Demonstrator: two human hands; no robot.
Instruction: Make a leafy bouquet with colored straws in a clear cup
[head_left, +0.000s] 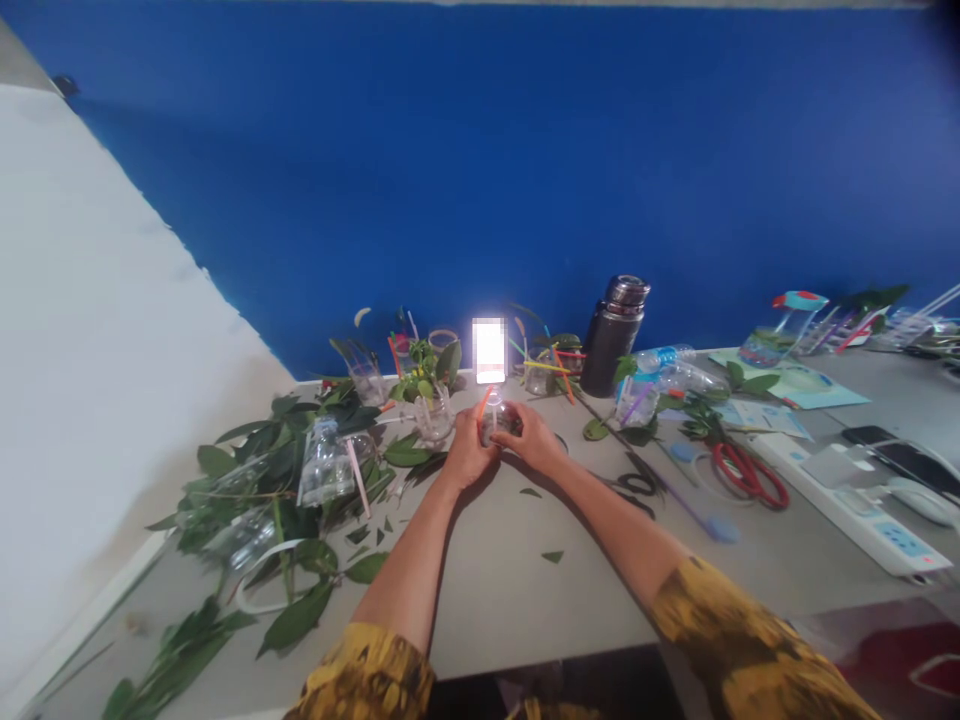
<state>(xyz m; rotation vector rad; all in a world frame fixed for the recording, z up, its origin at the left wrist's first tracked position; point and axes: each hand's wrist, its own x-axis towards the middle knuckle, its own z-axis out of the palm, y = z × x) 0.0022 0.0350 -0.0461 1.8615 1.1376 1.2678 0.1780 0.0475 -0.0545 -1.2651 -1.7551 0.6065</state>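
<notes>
Both of my hands are wrapped round a clear plastic bottle piece point(495, 415) standing on the table point(487, 600). My left hand point(470, 452) grips its left side, and my right hand point(536, 440) closes on the right side. An orange straw point(485, 402) rises beside the piece, close to my left fingers. Directly behind stands a brightly lit, blurred-out screen point(490, 350). Small cut leaf pieces point(553, 556) lie in front of my hands. My fingers cover much of the bottle piece, so its full shape is hidden.
Leafy branches point(292, 625) and a plastic bottle part point(328, 465) crowd the left. A dark thermos point(613, 335) stands behind, by the blue wall point(480, 150). To the right lie black scissors point(637, 487), red-handled scissors point(750, 475) and a white power strip point(851, 510).
</notes>
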